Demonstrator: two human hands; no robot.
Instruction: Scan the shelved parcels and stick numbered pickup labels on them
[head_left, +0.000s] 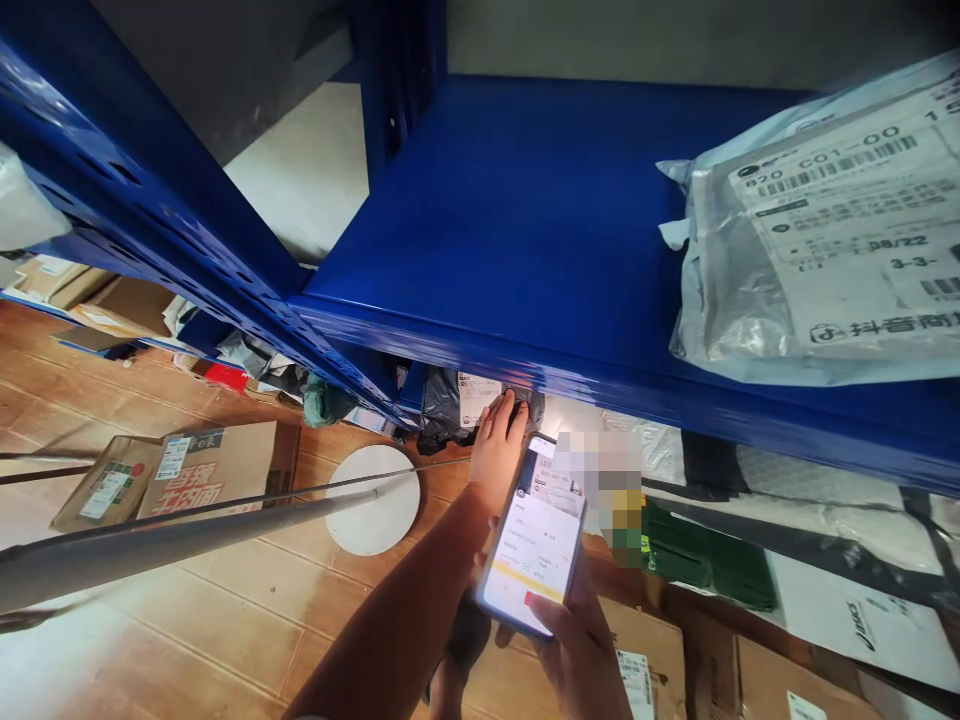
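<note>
My left hand [498, 440] reaches under the blue shelf [525, 230] and rests on a dark grey plastic parcel [442, 410] with a white label on the lower level. My right hand [581, 650] holds a smartphone [534, 548] upright, its screen lit with a white and yellow app page, thumb near the lower edge of the screen. The phone sits just right of my left wrist.
A clear grey parcel bag [825, 230] with a printed label lies on the shelf at the right. More bags, green [690, 555] and white [847, 520], fill the lower level. Cardboard boxes [202, 470] lie on the tiled floor beside a white round stand base [375, 500] with a grey pole.
</note>
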